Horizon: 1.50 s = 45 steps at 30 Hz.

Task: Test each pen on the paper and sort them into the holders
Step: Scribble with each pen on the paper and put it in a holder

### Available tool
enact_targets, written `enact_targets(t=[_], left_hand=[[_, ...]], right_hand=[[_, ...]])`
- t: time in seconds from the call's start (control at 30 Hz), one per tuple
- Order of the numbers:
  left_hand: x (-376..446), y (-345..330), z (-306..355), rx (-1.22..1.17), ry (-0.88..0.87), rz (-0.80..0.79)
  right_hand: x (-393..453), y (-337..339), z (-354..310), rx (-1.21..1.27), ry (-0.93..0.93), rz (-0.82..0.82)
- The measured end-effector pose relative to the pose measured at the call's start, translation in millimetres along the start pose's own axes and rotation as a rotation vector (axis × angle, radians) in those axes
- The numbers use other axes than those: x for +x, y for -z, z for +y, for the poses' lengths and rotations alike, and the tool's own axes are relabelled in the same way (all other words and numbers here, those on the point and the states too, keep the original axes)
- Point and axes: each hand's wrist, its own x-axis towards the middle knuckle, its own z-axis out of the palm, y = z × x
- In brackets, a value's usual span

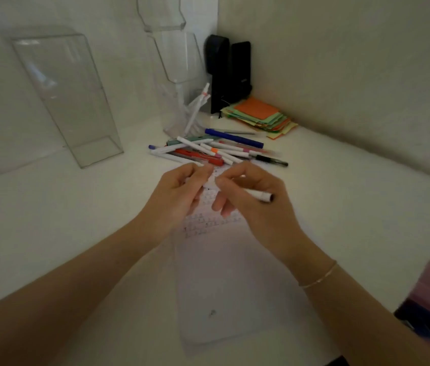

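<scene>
I see my right hand gripping a white pen over the paper; left hand pinches its cap, I judge; the pile remains; few pens in the holder

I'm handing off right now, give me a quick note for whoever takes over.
Right hand grips a white pen; left hand pinches something small at its tip end, likely the cap.
Paper lies under both hands, marks on its far part.
Pen pile beyond the paper still unsorted.
Clear holder holds a few white pens; the clear box looks empty.
Left: test this pen, sort it, then the pile.
</scene>
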Motion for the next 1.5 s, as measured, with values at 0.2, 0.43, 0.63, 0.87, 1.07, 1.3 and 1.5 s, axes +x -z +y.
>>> enact_targets(t=[0.2,0.43,0.63,0.87,1.07,1.3,1.5], left_hand=[[-6.1,-89.8,29.1,0.135,-0.285,-0.028],[-21.5,-210.8,14.2,0.75,-0.708,-0.461],[-25.6,-254.1,9.2,0.933,-0.787,-0.431],[-22.8,-247.9,15.5,0.946,-0.797,-0.483],[3.6,-199.9,25.5,0.756,-0.72,-0.38],[34.0,-80.7,7.6,0.804,-0.43,-0.046],[25.1,-0.2,-30.7,0.887,-0.293,0.078]], right_hand=[[-58.7,98.1,-44.1,-0.029,0.012,0.389],[-180.9,189.8,9.0,-0.343,0.005,1.219],[-238.5,216.5,134.5,-0.579,-0.769,0.8],[-236.9,247.2,163.3,-0.588,-0.951,0.754],[-155.0,240.2,38.1,-0.553,-0.292,1.117],[-16.0,134.2,-26.3,-0.647,0.194,0.526],[66.9,39.1,17.7,-0.892,-0.131,-0.078]])
